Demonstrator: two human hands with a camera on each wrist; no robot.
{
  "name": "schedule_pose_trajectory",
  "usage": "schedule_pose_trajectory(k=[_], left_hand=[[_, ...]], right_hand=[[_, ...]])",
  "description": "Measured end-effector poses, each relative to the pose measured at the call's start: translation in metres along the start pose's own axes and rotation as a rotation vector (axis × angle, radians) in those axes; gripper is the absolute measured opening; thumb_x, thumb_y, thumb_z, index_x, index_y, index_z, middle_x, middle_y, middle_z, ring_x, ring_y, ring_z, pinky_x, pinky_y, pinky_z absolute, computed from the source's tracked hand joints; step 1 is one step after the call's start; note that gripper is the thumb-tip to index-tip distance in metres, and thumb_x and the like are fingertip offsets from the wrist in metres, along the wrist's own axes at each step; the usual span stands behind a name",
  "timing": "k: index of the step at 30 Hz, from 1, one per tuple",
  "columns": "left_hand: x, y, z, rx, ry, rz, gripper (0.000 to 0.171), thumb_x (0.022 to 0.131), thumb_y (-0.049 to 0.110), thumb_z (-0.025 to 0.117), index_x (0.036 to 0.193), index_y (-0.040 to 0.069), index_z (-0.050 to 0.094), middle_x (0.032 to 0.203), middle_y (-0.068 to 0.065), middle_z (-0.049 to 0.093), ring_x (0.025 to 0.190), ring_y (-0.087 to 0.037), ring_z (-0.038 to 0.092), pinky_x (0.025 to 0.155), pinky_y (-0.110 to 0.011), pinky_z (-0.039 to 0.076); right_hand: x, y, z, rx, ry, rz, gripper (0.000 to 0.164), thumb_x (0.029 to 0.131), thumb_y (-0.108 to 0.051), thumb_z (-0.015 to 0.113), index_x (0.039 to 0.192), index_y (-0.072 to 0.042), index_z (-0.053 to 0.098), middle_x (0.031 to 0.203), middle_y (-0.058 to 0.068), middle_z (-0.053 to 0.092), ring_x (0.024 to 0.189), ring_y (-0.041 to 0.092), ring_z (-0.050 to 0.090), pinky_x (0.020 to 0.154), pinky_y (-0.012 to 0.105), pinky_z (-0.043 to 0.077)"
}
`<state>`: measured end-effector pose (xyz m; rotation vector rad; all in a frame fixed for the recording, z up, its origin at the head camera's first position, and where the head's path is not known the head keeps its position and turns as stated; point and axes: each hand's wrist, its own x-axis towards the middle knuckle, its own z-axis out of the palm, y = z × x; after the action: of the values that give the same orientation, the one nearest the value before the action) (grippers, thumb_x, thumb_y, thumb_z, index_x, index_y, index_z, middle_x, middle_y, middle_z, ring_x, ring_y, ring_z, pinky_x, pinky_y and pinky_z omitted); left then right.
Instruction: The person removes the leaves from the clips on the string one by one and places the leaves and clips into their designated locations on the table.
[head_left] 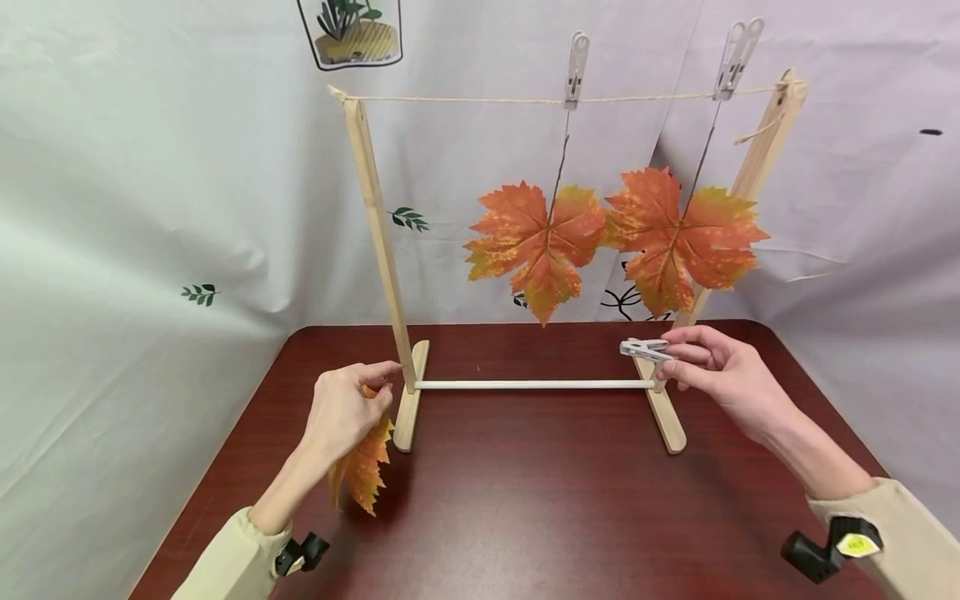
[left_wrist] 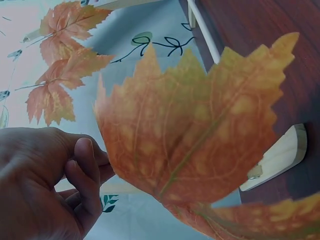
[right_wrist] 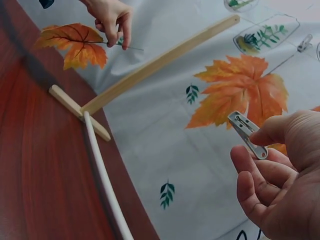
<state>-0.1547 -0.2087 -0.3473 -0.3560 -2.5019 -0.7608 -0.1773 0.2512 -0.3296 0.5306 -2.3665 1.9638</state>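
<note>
While the glossy red-brown desk (head_left: 525,500) bears a pale two-post wooden frame (head_left: 378,225), two jagged orange-and-yellow leaves hang and one does not

Judging by what shows, hanging is done for the middle leaf (head_left: 536,246) and right leaf (head_left: 682,237), their dark stems clipped to the thin beige twine (head_left: 465,101). One leaf and one clip are left off it: the third leaf (head_left: 367,467) is low beside the left post, its stem grasped by the left hand (head_left: 345,408), while the right hand (head_left: 731,375) pinches a loose pale-grey clothespin (head_left: 641,350).

Counted: one desk, one frame, one straight white rod (head_left: 532,385), one twine, three leaves, two hands, both grasping, and three clothespins, two on the twine.
</note>
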Motion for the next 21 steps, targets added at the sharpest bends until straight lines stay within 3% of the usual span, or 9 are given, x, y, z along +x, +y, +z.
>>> schedule_pose_trajectory(k=[14, 21], left_hand=[[-0.009, -0.005, 0.01, 0.034, -0.051, -0.034, 0.034, 0.074, -0.008, 0.069, 0.103, 0.007, 0.08, 0.084, -0.009, 0.073, 0.056, -0.01, 0.06, 0.049, -0.03, 0.045], [-0.013, -0.006, 0.015, 0.037, -0.068, -0.053, 0.034, 0.076, -0.006, 0.067, 0.103, 0.008, 0.08, 0.079, -0.006, 0.071, 0.055, -0.009, 0.057, 0.047, -0.03, 0.043]], right_hand=[[-0.016, 0.031, 0.001, 0.083, -0.022, 0.043, 0.028, 0.092, 0.007, 0.066, 0.116, -0.007, 0.064, 0.101, 0.001, 0.074, 0.083, 0.013, 0.071, 0.066, 0.022, 0.055], [-0.024, 0.047, 0.007, 0.143, -0.044, 0.078, 0.029, 0.091, 0.009, 0.064, 0.117, -0.006, 0.063, 0.1, 0.0, 0.074, 0.083, 0.014, 0.072, 0.062, 0.02, 0.053]])
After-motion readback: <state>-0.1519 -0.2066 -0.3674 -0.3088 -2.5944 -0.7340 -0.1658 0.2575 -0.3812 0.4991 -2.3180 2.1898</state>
